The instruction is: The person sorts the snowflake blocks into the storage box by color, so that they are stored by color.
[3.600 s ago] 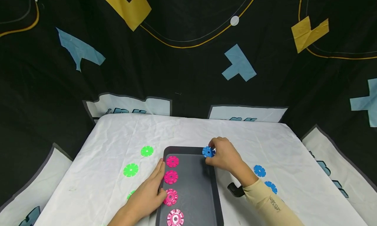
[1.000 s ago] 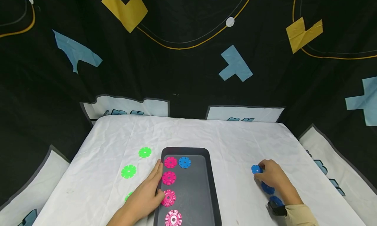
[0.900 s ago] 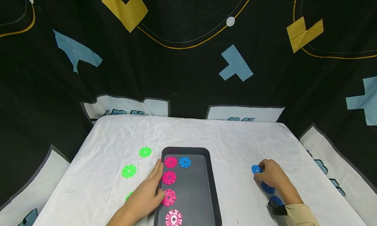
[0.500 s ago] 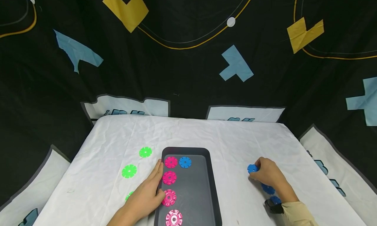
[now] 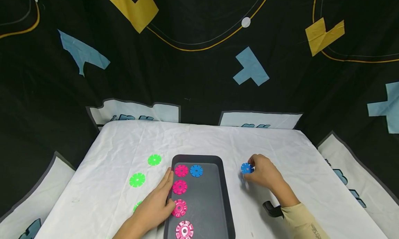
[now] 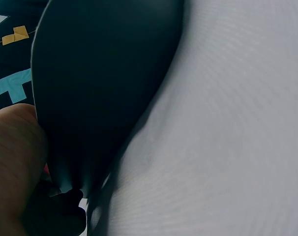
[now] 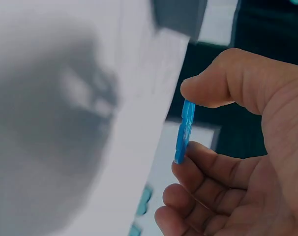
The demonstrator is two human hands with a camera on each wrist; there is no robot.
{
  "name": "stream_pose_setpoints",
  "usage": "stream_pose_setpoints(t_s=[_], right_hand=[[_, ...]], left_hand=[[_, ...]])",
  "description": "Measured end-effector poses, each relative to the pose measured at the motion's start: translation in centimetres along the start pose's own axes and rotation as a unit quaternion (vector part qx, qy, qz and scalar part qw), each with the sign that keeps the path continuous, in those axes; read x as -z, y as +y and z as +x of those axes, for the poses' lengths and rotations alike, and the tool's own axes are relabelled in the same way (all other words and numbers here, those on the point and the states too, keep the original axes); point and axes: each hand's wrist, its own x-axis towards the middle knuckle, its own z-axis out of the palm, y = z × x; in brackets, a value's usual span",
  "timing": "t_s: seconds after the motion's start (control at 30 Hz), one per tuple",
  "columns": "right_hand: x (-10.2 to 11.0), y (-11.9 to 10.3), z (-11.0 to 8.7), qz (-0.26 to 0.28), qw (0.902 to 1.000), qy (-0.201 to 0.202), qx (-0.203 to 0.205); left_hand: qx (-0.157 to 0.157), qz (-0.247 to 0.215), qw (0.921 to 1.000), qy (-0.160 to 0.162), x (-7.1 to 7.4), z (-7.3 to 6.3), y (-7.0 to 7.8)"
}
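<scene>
My right hand (image 5: 265, 170) pinches a blue interlocking disc (image 5: 247, 168) above the cloth, right of a dark grey tray (image 5: 205, 197). In the right wrist view the disc stands edge-on between thumb and fingers. My left hand (image 5: 156, 206) lies along the tray's left rim, fingers straight, thumb over the rim beside a pink disc (image 5: 179, 208). In the left wrist view, a large dark surface fills much of the picture beside that hand. Several pink discs line the tray's left side. One blue disc (image 5: 196, 170) lies beside the farthest pink one.
Several green discs (image 5: 137, 180) lie on the white tablecloth (image 5: 124, 138) left of the tray, one partly behind the left hand. A black strap-like piece (image 5: 272, 209) sits at the right wrist. A black curtain (image 5: 193, 79) with taped shapes hangs behind the table.
A blue disc held earlier now lies in the tray. The right hand went to the discs at right, picked up another and has moved left with it. The left hand stays put.
</scene>
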Motion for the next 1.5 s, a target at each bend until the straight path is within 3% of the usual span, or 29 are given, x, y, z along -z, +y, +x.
stream_pose_setpoints(t_s=[0.37,0.7,0.87,1.17,1.5], right_hand=[[-0.5,-7.2,1.1,-0.019,0.9973,-0.005,0.071],[-2.6,-11.6,1.4,-0.027,0.9893,-0.04,0.138],[-4.2,-12.9,1.3,-0.046,0.9854,-0.073,0.147],[-6.2,-13.8,1.3,-0.094,0.9714,-0.093,0.197],[-6.6,-14.0,1.0,-0.092,0.9707,-0.107,0.195]], left_hand=[[0.005,0.0,1.0,-0.003,0.0,0.0,-0.1],[0.004,-0.004,1.0,-0.005,0.1,0.1,0.1],[0.004,-0.001,1.0,-0.005,0.0,0.1,0.0],[0.006,-0.002,1.0,0.004,0.0,0.0,-0.1],[0.006,-0.002,1.0,0.004,0.0,-0.2,-0.2]])
